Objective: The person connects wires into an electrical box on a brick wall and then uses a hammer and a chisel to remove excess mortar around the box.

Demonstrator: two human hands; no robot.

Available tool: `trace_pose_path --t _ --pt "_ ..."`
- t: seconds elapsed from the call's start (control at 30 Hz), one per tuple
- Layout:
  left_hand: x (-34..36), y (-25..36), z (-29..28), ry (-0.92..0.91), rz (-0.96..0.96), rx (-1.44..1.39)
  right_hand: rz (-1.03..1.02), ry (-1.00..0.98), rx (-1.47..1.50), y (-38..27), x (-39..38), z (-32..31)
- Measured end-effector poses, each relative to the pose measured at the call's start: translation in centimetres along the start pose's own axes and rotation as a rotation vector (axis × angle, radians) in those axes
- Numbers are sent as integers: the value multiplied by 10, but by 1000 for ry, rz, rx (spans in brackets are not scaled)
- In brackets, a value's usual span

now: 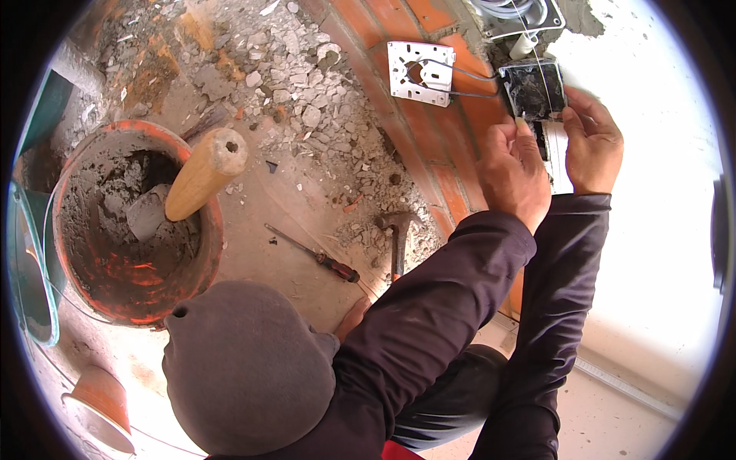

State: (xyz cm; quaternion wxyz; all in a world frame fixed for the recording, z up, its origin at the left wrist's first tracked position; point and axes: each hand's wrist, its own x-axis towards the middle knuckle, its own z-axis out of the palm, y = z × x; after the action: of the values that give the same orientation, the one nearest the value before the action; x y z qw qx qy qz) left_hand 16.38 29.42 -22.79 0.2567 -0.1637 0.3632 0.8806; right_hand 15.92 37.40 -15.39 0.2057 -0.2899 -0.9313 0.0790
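My left hand [515, 172] and my right hand [592, 142] are together at the lower edge of a square black electrical box [529, 84]. The right thumb and fingers pinch the box's lower right corner. The left hand's fingers are curled, with their tips at the lower left edge; anything small between them is hidden. Grey wires [471, 73] run from the box to a white mounting plate [421, 74] resting on the brickwork. A thin line crosses the box's front.
An orange bucket [67, 261] holds grey mortar and a wooden-handled trowel [207, 175]. A screwdriver [314, 254] and a hammer [399, 234] lie near rubble [307, 92]. Above is another box with coiled cables [517, 11]. A rounded grey cloth-covered shape [249, 368] fills the lower left.
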Motion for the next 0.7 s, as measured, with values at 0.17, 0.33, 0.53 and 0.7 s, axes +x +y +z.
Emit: trace_pose_path --t 0.17,0.33,0.53,0.7 --pt "6 2 -9 25 -30 15 44 -16 41 0 0 -1" --pt "22 -1 -15 58 124 133 35 -32 50 -1 2 1" --pt "23 3 -13 53 188 187 49 -31 46 -1 1 -1" --pt "23 2 -12 86 115 61 54 -12 26 -2 1 0"
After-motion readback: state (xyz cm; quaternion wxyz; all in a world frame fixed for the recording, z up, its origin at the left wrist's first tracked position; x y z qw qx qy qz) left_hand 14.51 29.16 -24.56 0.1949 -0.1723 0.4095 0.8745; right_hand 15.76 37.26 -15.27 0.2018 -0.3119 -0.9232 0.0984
